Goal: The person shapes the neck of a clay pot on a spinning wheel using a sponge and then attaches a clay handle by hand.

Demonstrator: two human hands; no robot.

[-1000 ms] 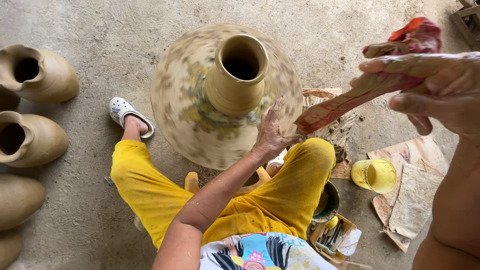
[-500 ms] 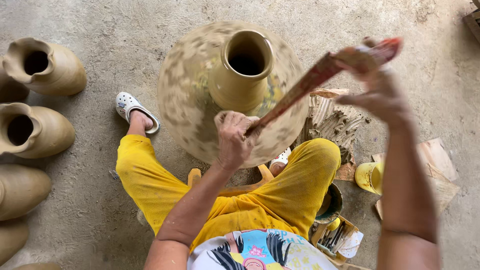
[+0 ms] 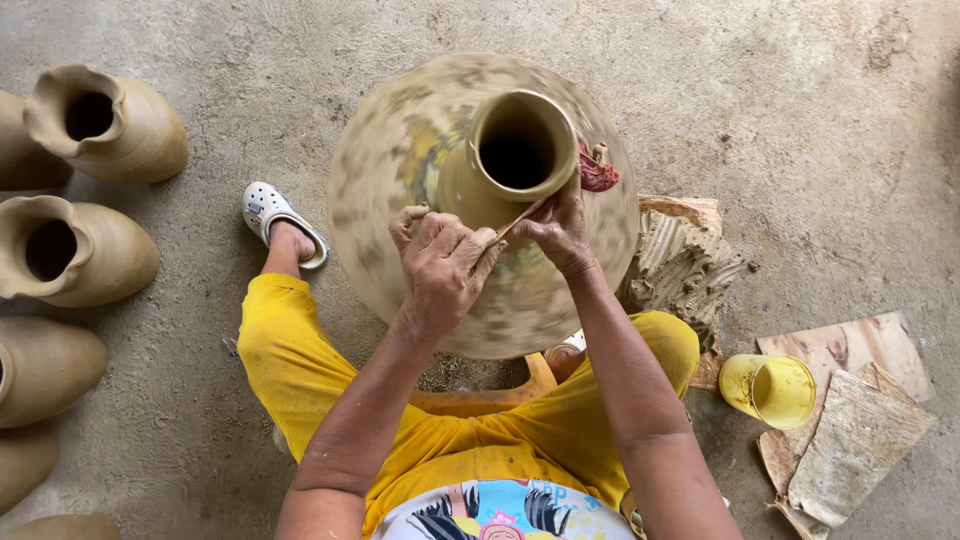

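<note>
Near: left hand and right hand, each grip pinched on one end of a thin strip stretched against the pot's neck. Just beyond, centre: large clay pot, upright, spinning, surface blurred, mottled tan, mouth open. Right hand nearer the neck.

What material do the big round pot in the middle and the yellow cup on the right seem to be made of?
The big round tan pot looks like wet, unfired clay: matte, mud-coloured, its surface blurred as if spinning, under the left hand and right hand. The yellow cup looks like plastic: a smooth, thin wall of even bright colour, though smeared with clay, so I cannot be sure.
</note>
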